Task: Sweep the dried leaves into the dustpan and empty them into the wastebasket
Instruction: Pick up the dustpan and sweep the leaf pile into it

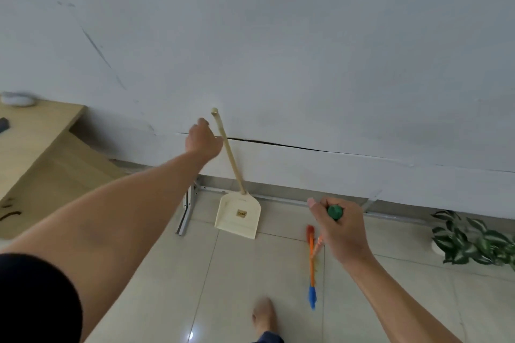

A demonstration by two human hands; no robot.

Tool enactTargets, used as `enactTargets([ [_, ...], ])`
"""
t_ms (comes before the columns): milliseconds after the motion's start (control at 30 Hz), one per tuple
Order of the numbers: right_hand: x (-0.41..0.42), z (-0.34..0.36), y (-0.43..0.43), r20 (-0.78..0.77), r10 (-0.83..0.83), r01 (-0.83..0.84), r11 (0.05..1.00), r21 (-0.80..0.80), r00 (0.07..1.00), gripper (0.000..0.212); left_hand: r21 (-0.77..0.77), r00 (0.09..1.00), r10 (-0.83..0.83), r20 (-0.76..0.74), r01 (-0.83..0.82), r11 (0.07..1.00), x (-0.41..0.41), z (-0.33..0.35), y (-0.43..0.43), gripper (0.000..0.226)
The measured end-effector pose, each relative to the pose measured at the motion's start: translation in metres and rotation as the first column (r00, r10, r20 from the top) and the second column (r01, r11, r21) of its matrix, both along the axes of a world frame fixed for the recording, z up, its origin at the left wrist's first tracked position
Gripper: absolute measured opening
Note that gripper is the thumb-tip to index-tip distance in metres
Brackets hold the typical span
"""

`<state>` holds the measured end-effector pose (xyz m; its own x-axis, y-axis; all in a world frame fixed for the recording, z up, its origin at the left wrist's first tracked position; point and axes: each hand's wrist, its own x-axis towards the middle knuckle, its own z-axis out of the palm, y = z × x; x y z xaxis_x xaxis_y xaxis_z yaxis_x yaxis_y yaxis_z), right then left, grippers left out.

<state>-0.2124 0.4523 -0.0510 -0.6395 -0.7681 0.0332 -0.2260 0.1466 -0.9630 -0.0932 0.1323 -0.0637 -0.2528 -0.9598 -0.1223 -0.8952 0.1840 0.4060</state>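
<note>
A cream dustpan (239, 216) stands on the tiled floor, its long handle (230, 153) leaning against the white wall. My left hand (204, 142) reaches out to the upper part of that handle and sits right beside it; its fingers are hidden behind the hand, so a grip is unclear. My right hand (338, 228) grips the green-capped top of a broom stick (334, 211). The broom's orange and blue bristles (312, 264) rest on the floor below that hand. No dried leaves and no wastebasket are in view.
A wooden desk (30, 147) stands at the left with a metal leg (186, 211) near the dustpan. A potted plant with green-and-white leaves (473, 239) sits on the floor at the right. My bare foot (264, 312) is on the tiles at the bottom.
</note>
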Motion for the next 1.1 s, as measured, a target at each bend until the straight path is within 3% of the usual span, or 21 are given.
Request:
enactTargets([
  [133,-0.001,-0.004,-0.028,-0.013,0.009,-0.008,0.998,0.064,1.0,0.055,-0.006,0.997,-0.038,0.062,0.039,0.999,-0.018,0.003,-0.059,0.066],
  [267,-0.003,-0.009,-0.042,-0.047,-0.014,0.019,0.993,0.115,0.999,0.057,0.051,0.948,-0.216,0.233,0.209,0.976,-0.037,-0.003,-0.093,0.056],
  [400,-0.004,-0.011,-0.049,-0.053,-0.045,0.051,0.991,0.123,0.998,0.057,0.097,0.842,-0.333,0.425,0.323,0.941,-0.06,-0.01,-0.107,0.035],
  [500,-0.004,-0.014,-0.053,-0.019,-0.032,0.034,0.99,0.138,0.999,0.058,0.156,0.665,-0.395,0.634,0.39,0.908,-0.073,-0.014,-0.107,0.01],
  [600,-0.003,-0.02,-0.054,-0.024,-0.022,0.025,0.986,0.165,0.999,0.056,0.254,0.417,-0.45,0.79,0.446,0.858,-0.083,-0.02,-0.105,0.013],
  [700,-0.004,-0.027,-0.055,-0.018,0.013,-0.009,0.98,0.199,1.0,0.053,0.371,0.199,-0.49,0.849,0.438,0.819,-0.093,-0.031,-0.097,0.013],
  [767,-0.006,-0.031,-0.055,-0.022,0.026,-0.02,0.97,0.244,0.999,0.049,0.451,0.121,-0.534,0.837,0.4,0.798,-0.096,-0.038,-0.088,0.012],
  [933,-0.014,-0.026,-0.049,-0.164,0.106,-0.026,0.903,0.428,0.981,0.046,0.608,0.119,-0.654,0.747,0.277,0.744,-0.086,-0.042,-0.066,0.02],
  [1000,-0.019,-0.023,-0.043,-0.163,0.154,-0.03,0.81,0.585,0.974,0.056,0.648,0.214,-0.685,0.696,0.223,0.728,-0.079,-0.039,-0.063,0.02],
  [1100,-0.031,-0.014,-0.03,-0.008,0.215,-0.145,0.688,0.711,0.977,0.068,0.659,0.398,-0.65,0.647,0.136,0.739,-0.063,-0.032,-0.054,0.022],
])
